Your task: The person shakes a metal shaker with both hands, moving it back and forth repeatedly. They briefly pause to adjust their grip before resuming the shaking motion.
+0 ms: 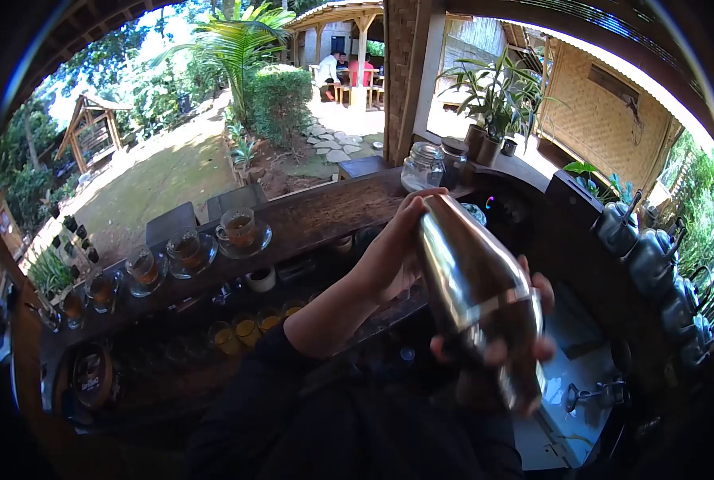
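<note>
A shiny metal cocktail shaker (473, 264) is held tilted in front of me, its narrow end up and to the left. My left hand (397, 248) wraps round the upper end from the left side. Around the lower part, the fingers of my right hand (537, 312) show at both sides of the metal, slightly blurred; the palm is hidden behind it. Just beyond the shaker's top, a glass jar (423, 166) with a clasp lid stands on the wooden counter (325, 210).
Several glass cups of amber drink, one a cup (239, 228) on a saucer, line the counter at left. Glasses with yellow contents (246, 329) stand on a lower shelf. Metal kettles (651, 254) sit at right. Potted plants (493, 104) are behind the jars. People (330, 70) sit far off.
</note>
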### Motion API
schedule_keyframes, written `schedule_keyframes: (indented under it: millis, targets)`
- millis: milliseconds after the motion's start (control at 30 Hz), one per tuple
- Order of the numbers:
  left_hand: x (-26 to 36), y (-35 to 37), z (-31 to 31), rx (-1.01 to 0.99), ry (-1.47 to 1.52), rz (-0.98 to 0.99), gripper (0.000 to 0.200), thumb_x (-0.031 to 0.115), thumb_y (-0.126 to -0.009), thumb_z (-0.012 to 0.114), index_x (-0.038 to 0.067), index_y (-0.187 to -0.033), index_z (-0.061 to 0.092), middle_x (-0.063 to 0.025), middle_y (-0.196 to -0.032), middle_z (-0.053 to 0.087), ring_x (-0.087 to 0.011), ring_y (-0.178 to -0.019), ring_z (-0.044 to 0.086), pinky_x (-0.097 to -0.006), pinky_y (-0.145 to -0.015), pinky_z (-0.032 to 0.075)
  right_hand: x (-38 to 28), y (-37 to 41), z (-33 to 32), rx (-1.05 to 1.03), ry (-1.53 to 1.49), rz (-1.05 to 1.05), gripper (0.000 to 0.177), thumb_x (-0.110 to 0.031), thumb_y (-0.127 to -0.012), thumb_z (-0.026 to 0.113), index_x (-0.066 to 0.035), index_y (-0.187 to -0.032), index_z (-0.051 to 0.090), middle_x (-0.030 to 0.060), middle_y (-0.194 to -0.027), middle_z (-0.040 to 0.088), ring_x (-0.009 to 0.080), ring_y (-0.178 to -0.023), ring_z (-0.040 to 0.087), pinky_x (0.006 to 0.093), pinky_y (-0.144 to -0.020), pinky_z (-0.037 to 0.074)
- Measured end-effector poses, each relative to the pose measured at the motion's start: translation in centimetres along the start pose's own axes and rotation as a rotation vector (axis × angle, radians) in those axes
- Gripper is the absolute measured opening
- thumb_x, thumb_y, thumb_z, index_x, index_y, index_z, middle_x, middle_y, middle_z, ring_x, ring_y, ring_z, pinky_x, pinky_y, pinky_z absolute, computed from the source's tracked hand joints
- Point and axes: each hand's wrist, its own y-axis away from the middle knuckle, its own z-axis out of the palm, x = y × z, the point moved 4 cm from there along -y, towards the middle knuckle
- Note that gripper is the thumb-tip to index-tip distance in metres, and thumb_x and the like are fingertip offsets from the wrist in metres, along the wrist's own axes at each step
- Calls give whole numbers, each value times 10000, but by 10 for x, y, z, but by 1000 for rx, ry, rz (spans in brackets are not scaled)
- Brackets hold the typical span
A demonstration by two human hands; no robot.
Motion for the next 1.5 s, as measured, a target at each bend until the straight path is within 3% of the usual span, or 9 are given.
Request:
schedule_keyframes:
  millis: [333, 533, 800, 933, 1000, 1233, 1333, 1400, 1500]
  targets:
    - [23, 12, 5, -199, -20, -10, 458, 411, -927, 429, 104, -1266, 400, -161, -1175, 507, -277, -1067, 528, -403, -918, 433, -22, 12, 24, 303, -199, 31, 751, -128, -713, 733, -534, -1178, 305, -14, -1135, 393, 287, -1070, 470, 535, -881, 457]
    - [-1, -2, -66, 177, 60, -286, 511, 456, -931, 389, 137, -1330, 367, -91, -1189, 516, -209, -1059, 531, -398, -909, 426, 39, 16, 36, -26, 105, 200, 951, -279, -623, 817, -154, -1307, 169, 164, -1279, 330, 348, -1194, 396, 462, -977, 385]
    - [67, 56, 21, -223, -167, -42, 522, 441, -917, 449, 185, -1354, 323, -62, -1260, 427, -202, -1139, 475, -386, -919, 432, -61, -3, 21, 16, -602, 412, 788, -248, -788, 680, -249, -1408, 193, 30, -1431, 232, 231, -1308, 272, 471, -1053, 317]
    - [48, 52, -40, 214, 38, -131, 484, 449, -909, 458, 148, -1285, 405, -66, -1158, 523, -197, -1075, 508, -389, -914, 412, -5, -1, 51, 15, 245, 211, 981, -311, -628, 816, -124, -1320, 146, 211, -1318, 313, 317, -1204, 380, 465, -1001, 342]
    - [23, 69, -88, 446, 55, -259, 417, 431, -919, 434, 166, -1241, 443, -49, -1169, 530, -187, -1077, 510, -428, -909, 400, 22, 27, 78, 175, -215, 624, 967, -181, -619, 827, -96, -1311, 156, 193, -1303, 340, 313, -1183, 403, 439, -986, 359]
    - [133, 164, -32, 324, -266, 372, 463, 392, -879, 480, 92, -1231, 441, -185, -1114, 531, -268, -999, 556, -392, -842, 479, -109, -19, 116, -95, -855, 208, 820, -149, -609, 818, -471, -1214, 368, 107, -1338, 280, 399, -1261, 287, 541, -1008, 341]
    - [164, 220, -30, 318, -291, 566, 430, 375, -910, 450, 58, -1200, 477, -71, -1104, 507, -189, -1054, 506, -332, -920, 406, -140, -29, 162, 22, -1058, 20, 486, -184, -747, 696, -421, -1110, 479, -41, -1185, 452, 353, -1148, 407, 580, -975, 343]
    - [161, 254, -88, 674, -122, 608, 396, 359, -897, 426, 76, -1168, 483, -165, -1071, 572, -268, -945, 594, -393, -831, 504, -131, -13, 208, -446, -944, 313, 708, -191, -694, 756, -376, -1259, 373, 72, -1215, 461, 416, -1159, 409, 553, -926, 389]
    - [158, 318, -144, 870, 58, 687, 386, 325, -901, 390, 33, -1111, 532, -114, -1057, 604, -234, -964, 598, -372, -850, 501, -164, 8, 270, -116, -1064, 118, 918, -126, -573, 833, -309, -1318, 330, 176, -1231, 446, 429, -1110, 456, 527, -892, 406]
